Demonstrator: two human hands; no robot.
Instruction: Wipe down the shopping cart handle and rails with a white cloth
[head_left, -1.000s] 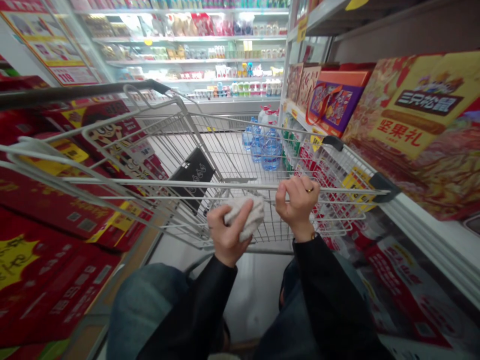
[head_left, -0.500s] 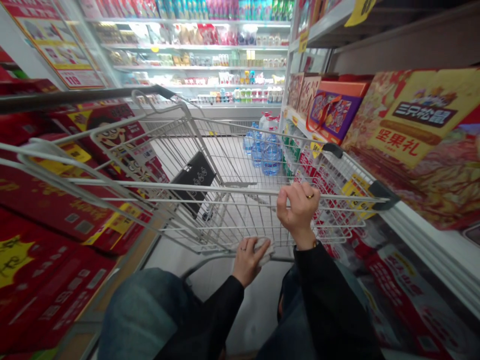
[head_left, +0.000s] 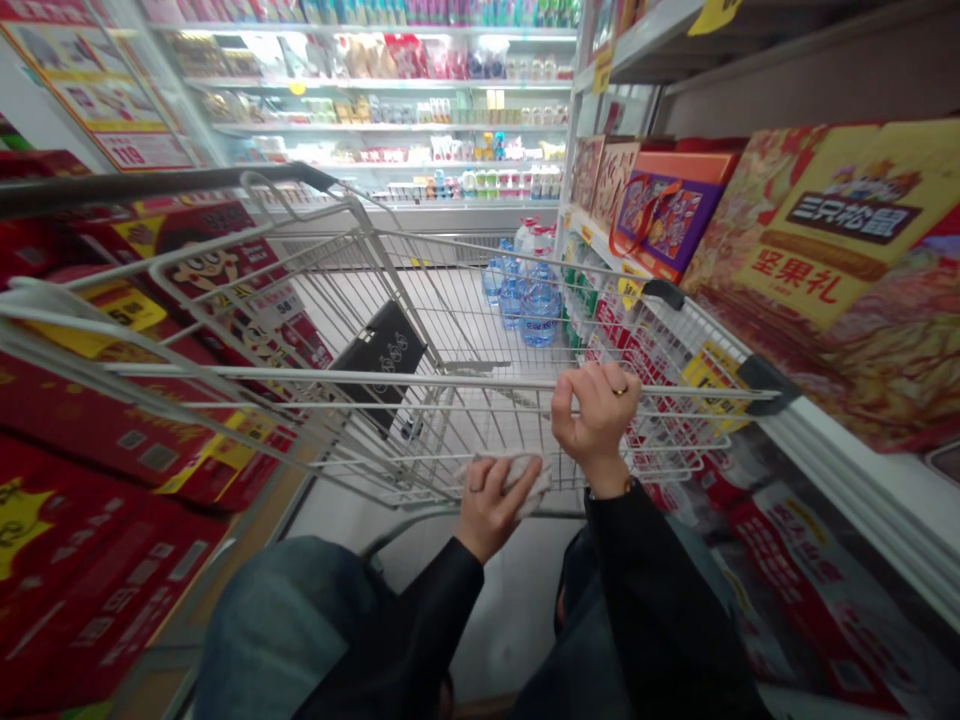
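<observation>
A wire shopping cart (head_left: 420,380) stands right in front of me in a shop aisle. My right hand (head_left: 596,415) is closed round a thin upper wire bar of the cart's rear. My left hand (head_left: 491,500) grips a crumpled white cloth (head_left: 525,475) and presses it against the lower rear wires of the cart. A black flap (head_left: 379,360) hangs inside the basket. Both my sleeves are black, and my knees in blue jeans show below.
Red gift boxes (head_left: 97,440) are stacked along the left. Shelves on the right hold large yellow and red gift boxes (head_left: 832,250). Large water bottles (head_left: 525,290) stand on the floor ahead, and a lit chiller with shelved goods (head_left: 420,110) closes the aisle.
My left hand dropped with the cloth from the upper bar to the lower rear wires, then shifted slightly up. My right hand kept its hold on the bar.
</observation>
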